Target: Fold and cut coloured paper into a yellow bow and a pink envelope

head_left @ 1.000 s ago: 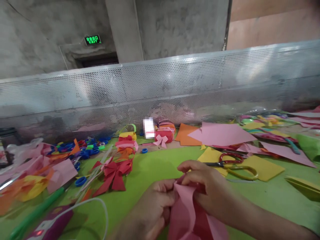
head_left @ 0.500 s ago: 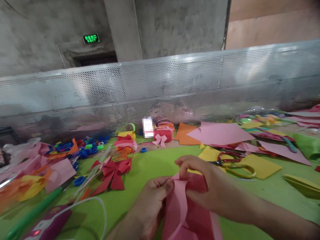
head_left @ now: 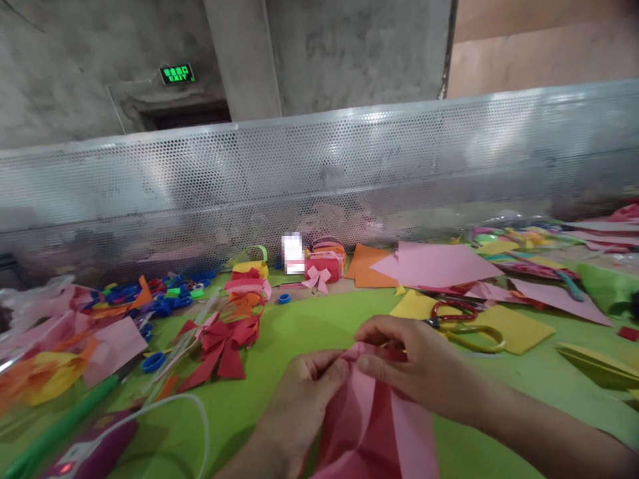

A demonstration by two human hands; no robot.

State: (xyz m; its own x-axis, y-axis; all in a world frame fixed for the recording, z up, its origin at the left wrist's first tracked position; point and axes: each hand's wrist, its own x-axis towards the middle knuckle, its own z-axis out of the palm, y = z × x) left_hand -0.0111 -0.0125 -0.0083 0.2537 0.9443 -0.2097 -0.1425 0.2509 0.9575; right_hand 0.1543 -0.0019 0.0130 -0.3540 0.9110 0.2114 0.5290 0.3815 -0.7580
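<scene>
A folded sheet of pink paper (head_left: 372, 426) hangs between my two hands at the bottom centre, its creased inner face a darker pink. My left hand (head_left: 312, 392) pinches its upper left edge between thumb and fingers. On the upper right edge, my right hand (head_left: 409, 362) is closed, thumb in front and fingers behind the paper. Both thumbs are close together at the top fold. Just beyond my right hand lie scissors (head_left: 472, 332) with red and yellow handles, their blades mostly hidden by that hand.
Red paper bows (head_left: 222, 346) and a small red paper bag (head_left: 322, 267) stand on the green tabletop (head_left: 294, 326). Pink sheets (head_left: 444, 265) lie at the back right. A purple power strip (head_left: 94, 446) with a white cable is at lower left. A perforated metal screen (head_left: 279, 179) runs behind.
My right hand's thumb has moved from inside the fold up to the top edge, closing on the paper beside my left thumb. The paper's upper part is drawn together more.
</scene>
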